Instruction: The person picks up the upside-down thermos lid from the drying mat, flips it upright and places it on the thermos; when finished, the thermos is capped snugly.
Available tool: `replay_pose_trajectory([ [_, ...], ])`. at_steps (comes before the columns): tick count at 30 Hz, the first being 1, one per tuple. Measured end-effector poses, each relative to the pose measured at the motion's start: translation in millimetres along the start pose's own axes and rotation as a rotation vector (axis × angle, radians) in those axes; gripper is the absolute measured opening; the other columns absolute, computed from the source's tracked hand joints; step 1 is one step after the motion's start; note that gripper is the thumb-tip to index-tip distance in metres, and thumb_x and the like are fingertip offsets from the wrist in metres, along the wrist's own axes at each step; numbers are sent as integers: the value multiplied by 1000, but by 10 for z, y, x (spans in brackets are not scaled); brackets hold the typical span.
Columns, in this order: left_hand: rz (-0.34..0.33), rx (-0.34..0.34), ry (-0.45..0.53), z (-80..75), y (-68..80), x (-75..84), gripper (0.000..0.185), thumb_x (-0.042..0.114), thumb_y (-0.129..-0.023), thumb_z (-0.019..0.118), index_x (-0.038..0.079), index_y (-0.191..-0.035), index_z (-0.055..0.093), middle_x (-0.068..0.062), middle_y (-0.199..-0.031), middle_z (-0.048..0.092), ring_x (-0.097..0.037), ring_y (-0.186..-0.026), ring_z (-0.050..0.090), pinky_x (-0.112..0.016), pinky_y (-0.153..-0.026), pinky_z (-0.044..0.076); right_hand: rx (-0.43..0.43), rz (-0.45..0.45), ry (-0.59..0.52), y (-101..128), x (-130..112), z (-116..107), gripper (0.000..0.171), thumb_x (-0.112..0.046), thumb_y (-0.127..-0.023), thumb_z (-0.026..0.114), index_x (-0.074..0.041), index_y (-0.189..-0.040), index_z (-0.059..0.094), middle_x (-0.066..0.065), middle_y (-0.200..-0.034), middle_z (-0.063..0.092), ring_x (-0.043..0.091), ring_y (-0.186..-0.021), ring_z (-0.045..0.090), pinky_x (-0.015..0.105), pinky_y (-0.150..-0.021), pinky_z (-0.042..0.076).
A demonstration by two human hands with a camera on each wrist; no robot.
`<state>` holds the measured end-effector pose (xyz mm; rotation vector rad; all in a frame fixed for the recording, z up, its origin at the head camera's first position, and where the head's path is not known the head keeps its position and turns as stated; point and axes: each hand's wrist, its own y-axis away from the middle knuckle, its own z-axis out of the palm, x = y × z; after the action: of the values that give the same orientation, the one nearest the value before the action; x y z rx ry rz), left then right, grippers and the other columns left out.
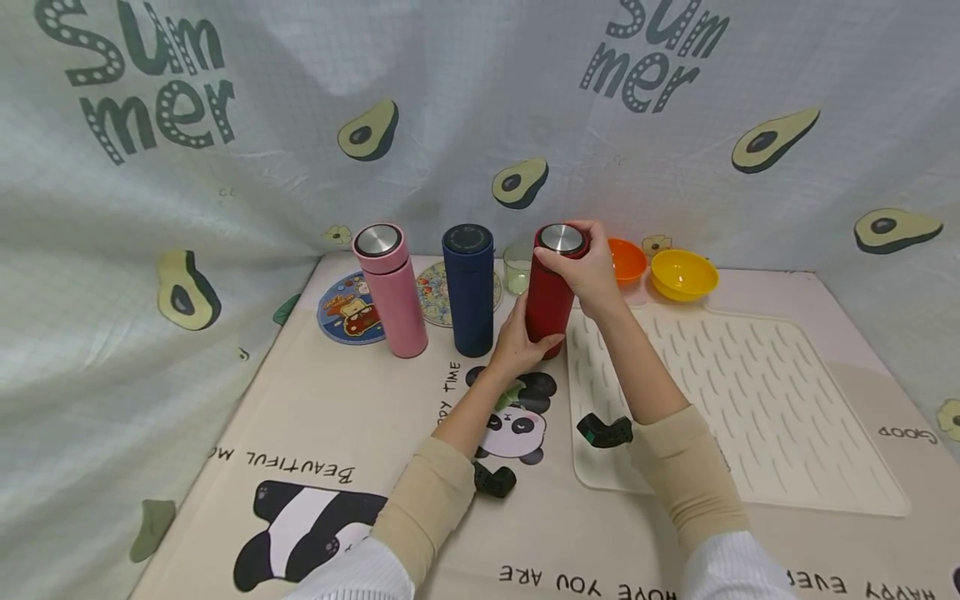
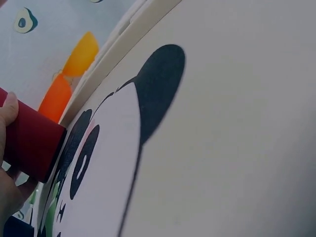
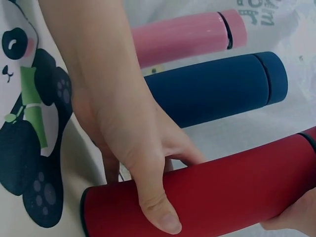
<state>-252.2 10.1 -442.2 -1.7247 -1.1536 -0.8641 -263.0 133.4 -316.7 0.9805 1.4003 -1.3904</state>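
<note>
A red thermos with a silver-topped lid stands upright on the table, and both hands are on it. Low on its body, my left hand grips it, the thumb across the front in the right wrist view. My right hand holds the lid end, fingers around the top. To the left of it a navy blue thermos stands upright, and farther left a pink thermos. The left wrist view shows the base of the red thermos close to the tabletop.
Behind the thermoses are a round blue coaster, a patterned coaster and a clear glass. An orange bowl and a yellow bowl stand at the back right. A ridged cream mat covers the right side.
</note>
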Motion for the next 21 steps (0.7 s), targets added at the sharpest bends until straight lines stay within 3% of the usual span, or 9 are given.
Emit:
replay_pose_trajectory([
  [4, 14, -1, -2, 12, 13, -35, 82, 22, -79, 72, 18, -142, 20, -7, -133, 42, -20, -119, 44, -35, -98, 38, -13, -3, -28, 20, 19, -8, 57, -8, -78, 70, -9, -124, 37, 12, -121, 47, 24, -105, 48, 34, -84, 47],
  [8, 12, -51, -40, -65, 100, -81, 73, 16, -84, 67, 12, -143, 23, -10, -136, 41, -22, -122, 44, -33, -98, 38, -25, -6, -41, 77, 93, -37, 63, -6, -80, 67, -9, -131, 32, 12, -126, 42, 23, -112, 43, 34, -93, 41],
  [12, 40, -113, -118, -287, 244, -59, 54, 5, -89, 58, 5, -138, 35, -15, -129, 49, -25, -117, 50, -31, -93, 43, -35, 10, -5, 162, 191, -87, 68, -7, -81, 65, -7, -137, 26, 12, -130, 38, 21, -115, 39, 34, -100, 36],
  [17, 76, -240, -204, -596, 516, 16, 39, 4, -90, 56, 1, -128, 49, -15, -120, 57, -23, -110, 55, -28, -88, 46, -64, 48, 90, 311, 271, -179, 70, -14, -85, 63, -8, -141, 22, 13, -135, 34, 26, -120, 35, 41, -104, 28],
  [21, 40, -283, -233, -874, 775, 117, 36, 8, -90, 57, 2, -125, 53, -13, -119, 59, -22, -108, 56, -32, -87, 48, -95, 32, 182, 417, 318, -246, 70, -16, -85, 64, -7, -141, 22, 15, -136, 34, 29, -125, 29, 45, -107, 19],
])
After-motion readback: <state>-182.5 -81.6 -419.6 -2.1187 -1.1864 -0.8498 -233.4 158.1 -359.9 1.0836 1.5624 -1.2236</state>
